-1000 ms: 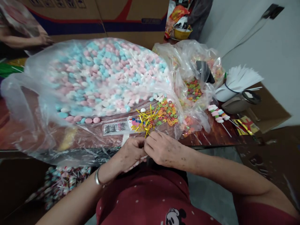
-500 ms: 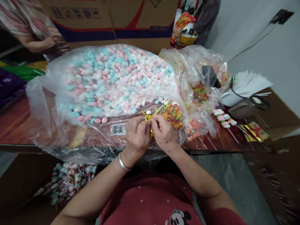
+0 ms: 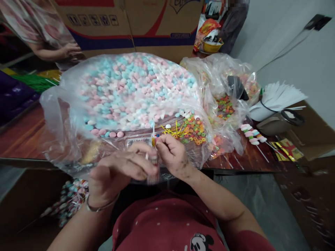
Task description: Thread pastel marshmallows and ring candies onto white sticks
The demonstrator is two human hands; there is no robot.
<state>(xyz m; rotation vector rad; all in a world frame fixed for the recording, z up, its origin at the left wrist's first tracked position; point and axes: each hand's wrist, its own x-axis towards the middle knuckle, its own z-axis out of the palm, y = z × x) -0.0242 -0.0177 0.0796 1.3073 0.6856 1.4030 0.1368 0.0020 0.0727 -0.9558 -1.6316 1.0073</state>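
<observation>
My right hand (image 3: 174, 155) is pinched shut on a candy stick, its white stick (image 3: 153, 129) pointing up and a yellow band near the fingertips. Below the pinch hangs a motion-blurred part in what looks like clear wrapping. Just left of it, my left hand (image 3: 123, 169), wearing a silver bracelet, has its fingers stretched out and partly smeared by motion; whether they touch the wrapping I cannot tell. Beyond my right hand lie loose yellow twist ties (image 3: 174, 131). Ring-shaped candies (image 3: 195, 129) in several colours sit to their right.
A big clear bag of pastel candies (image 3: 136, 87) fills the table's middle. Right of it are more candy bags (image 3: 222, 69), finished candy skewers (image 3: 253, 135), a holder of white sticks (image 3: 261, 109) and a grey jug (image 3: 277, 120). Wrapped candies (image 3: 74, 198) lie below left. Another person's hand (image 3: 70, 52) is at upper left.
My hands were together over the yellow ties. They have come towards me and left, the left hand has opened away from the right, and the candy's stick and yellow band now show.
</observation>
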